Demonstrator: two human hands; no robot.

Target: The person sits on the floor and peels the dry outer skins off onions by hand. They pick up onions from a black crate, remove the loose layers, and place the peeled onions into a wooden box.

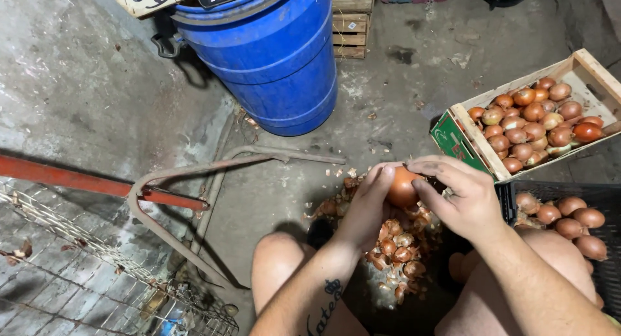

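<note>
Both hands meet on one onion held above the knees: the left hand cups it with fingers curled around its side, while the right hand closes thumb and fingertips at its top, seemingly stripping loose skin. The peeling looks mid-way; finishing it calls for a firm pinch and pull without dropping the bulb. Below lies a pile of onion skins on a stained concrete floor. A wooden crate of onions, a black plastic crate, a blue barrel and a rusty metal frame stand around.
</note>
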